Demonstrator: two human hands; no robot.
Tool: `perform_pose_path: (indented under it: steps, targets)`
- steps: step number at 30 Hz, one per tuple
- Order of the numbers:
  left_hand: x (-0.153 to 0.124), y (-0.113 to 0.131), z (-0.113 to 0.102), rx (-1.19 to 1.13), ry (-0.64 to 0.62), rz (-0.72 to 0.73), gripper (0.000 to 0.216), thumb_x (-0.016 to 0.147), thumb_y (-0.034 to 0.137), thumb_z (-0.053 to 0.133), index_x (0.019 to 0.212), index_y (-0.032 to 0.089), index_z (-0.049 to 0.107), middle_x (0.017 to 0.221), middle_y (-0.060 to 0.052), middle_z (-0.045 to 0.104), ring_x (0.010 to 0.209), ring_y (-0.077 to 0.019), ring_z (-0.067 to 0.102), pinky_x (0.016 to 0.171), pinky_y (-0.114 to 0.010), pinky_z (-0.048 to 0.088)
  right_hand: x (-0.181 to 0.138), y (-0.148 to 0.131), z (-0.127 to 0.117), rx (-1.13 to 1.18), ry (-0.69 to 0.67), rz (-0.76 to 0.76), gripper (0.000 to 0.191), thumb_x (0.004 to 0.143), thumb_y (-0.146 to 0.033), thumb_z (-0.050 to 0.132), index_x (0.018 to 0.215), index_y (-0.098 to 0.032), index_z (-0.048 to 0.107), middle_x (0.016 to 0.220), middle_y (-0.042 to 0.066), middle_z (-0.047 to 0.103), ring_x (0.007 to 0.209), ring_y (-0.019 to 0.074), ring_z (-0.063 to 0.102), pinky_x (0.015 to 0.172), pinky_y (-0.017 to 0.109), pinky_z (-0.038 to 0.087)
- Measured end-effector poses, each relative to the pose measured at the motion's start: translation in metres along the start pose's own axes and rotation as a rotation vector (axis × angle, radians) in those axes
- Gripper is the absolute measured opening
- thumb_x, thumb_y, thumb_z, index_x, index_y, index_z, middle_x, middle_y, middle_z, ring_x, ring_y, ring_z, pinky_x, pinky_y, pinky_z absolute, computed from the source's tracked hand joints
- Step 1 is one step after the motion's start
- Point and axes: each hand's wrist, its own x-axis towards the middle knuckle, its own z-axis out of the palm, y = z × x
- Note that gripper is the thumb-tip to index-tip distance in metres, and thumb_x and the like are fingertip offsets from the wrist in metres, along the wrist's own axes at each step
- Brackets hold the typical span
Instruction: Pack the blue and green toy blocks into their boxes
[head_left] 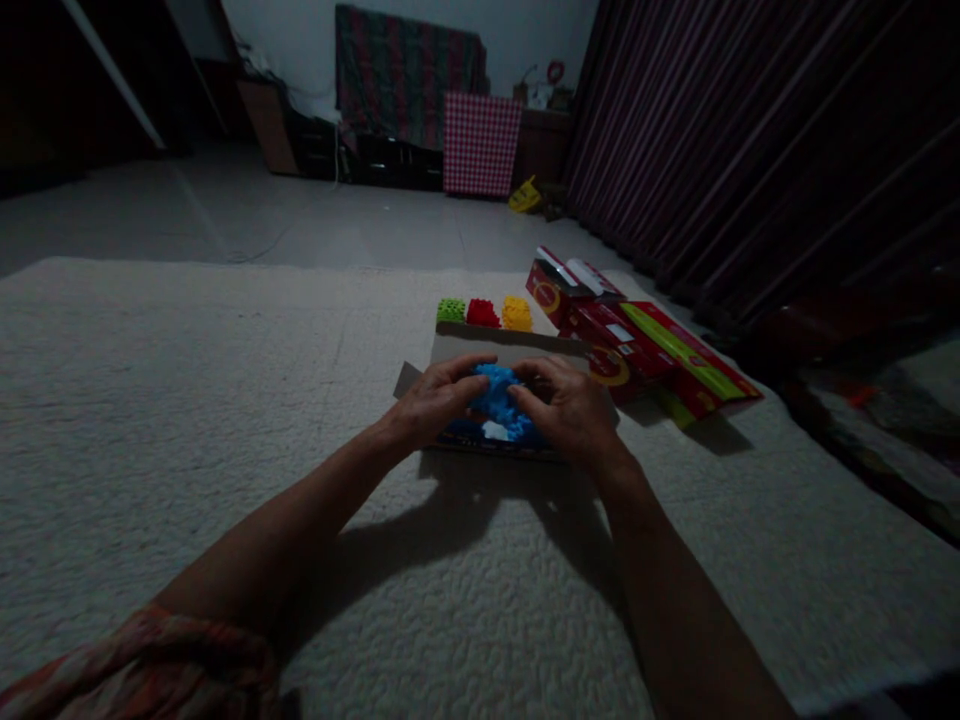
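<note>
Two hands hold a blue cluster over an open box

From the head view, I see a blue cluster (493, 388) of small pieces between the two hands, at the opening of a cardboard box (502, 345). The cluster has an uneven shape, without a clear front end. The blue that shows spreads from the upper left down toward the lower right, but the fingers cover its sides, and I cannot tell where it ends and where other blue pieces in the box begin. The box itself lies with its long axis from left to right, across the front of the person, and a flap (406, 379) sticks out at its left end.

The left hand (441, 393) is partly closed, with its thumb and fingers on the left side of the cluster. The right hand (568, 402) is bent in a similar way and grips the right side, its thumb pointing inward.

Just behind the far wall of the box stand three blocks in one row: a green block (451, 311), a red block (484, 313) and a yellow block (517, 313). To the right, some red cartons (619, 335) lie at a slant. All this rests on a pale quilted cover (187, 400).
</note>
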Motion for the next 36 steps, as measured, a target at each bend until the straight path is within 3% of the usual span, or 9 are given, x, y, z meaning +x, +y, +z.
perform_pose_path:
  steps: [10, 15, 21, 26, 30, 33, 36]
  targets:
    - [0.0, 0.011, -0.003, 0.059, 0.128, 0.051, 0.042, 0.085, 0.014, 0.066, 0.126, 0.011, 0.066, 0.089, -0.006, 0.067, 0.069, -0.0119, 0.063, 0.059, -0.025, 0.058, -0.005, 0.028, -0.034, -0.363, -0.086, 0.007, 0.012, 0.083, -0.017, 0.07, 0.091, -0.019, 0.079, 0.097, 0.01, 0.071, 0.095, 0.0266, 0.065, 0.087, 0.041, 0.051]
    - [0.0, 0.007, -0.003, 0.066, 0.121, 0.039, 0.043, 0.084, 0.015, 0.067, 0.127, 0.011, 0.066, 0.087, -0.005, 0.066, 0.064, -0.0098, 0.059, 0.058, -0.025, 0.058, -0.011, 0.035, -0.025, -0.537, -0.103, 0.021, 0.01, 0.082, -0.023, 0.073, 0.087, -0.025, 0.081, 0.093, 0.009, 0.067, 0.094, 0.0288, 0.06, 0.09, 0.05, 0.047]
    - [0.002, 0.004, -0.007, 0.079, 0.103, 0.066, 0.044, 0.08, 0.02, 0.074, 0.123, 0.012, 0.069, 0.096, -0.008, 0.069, 0.069, -0.0115, 0.062, 0.058, -0.025, 0.056, -0.014, 0.044, -0.018, -0.579, -0.086, -0.007, 0.007, 0.081, -0.023, 0.073, 0.081, -0.024, 0.079, 0.089, 0.009, 0.065, 0.09, 0.0291, 0.056, 0.088, 0.054, 0.045]
    - [0.002, 0.005, -0.005, 0.079, 0.097, 0.041, 0.043, 0.08, 0.02, 0.073, 0.122, 0.013, 0.069, 0.095, -0.008, 0.07, 0.07, -0.0122, 0.063, 0.058, -0.025, 0.056, -0.01, 0.036, -0.023, -0.518, -0.079, 0.029, 0.009, 0.083, -0.022, 0.069, 0.084, -0.023, 0.077, 0.09, 0.01, 0.065, 0.094, 0.0315, 0.059, 0.091, 0.057, 0.045]
    - [0.001, 0.003, -0.005, 0.053, 0.074, 0.049, 0.041, 0.079, 0.021, 0.075, 0.119, 0.013, 0.07, 0.092, -0.006, 0.07, 0.069, -0.0119, 0.063, 0.058, -0.024, 0.056, -0.005, 0.013, -0.027, -0.263, -0.019, -0.093, 0.02, 0.089, -0.025, 0.064, 0.106, -0.021, 0.074, 0.104, 0.012, 0.069, 0.1, 0.0286, 0.064, 0.092, 0.047, 0.051]
    - [0.001, 0.001, -0.006, 0.048, 0.052, 0.059, 0.042, 0.077, 0.022, 0.078, 0.117, 0.013, 0.07, 0.087, -0.004, 0.069, 0.067, -0.0116, 0.063, 0.058, -0.024, 0.056, -0.005, -0.002, -0.019, -0.093, -0.033, -0.144, 0.032, 0.089, -0.03, 0.066, 0.119, -0.018, 0.069, 0.118, 0.013, 0.069, 0.11, 0.0284, 0.065, 0.094, 0.044, 0.053]
    - [0.001, 0.0, -0.005, 0.053, 0.037, 0.066, 0.043, 0.074, 0.023, 0.081, 0.115, 0.014, 0.07, 0.088, -0.004, 0.069, 0.068, -0.0117, 0.064, 0.058, -0.023, 0.055, -0.005, -0.007, -0.005, -0.007, -0.061, -0.094, 0.037, 0.087, -0.029, 0.067, 0.123, -0.018, 0.066, 0.119, 0.014, 0.07, 0.105, 0.0274, 0.068, 0.091, 0.043, 0.055]
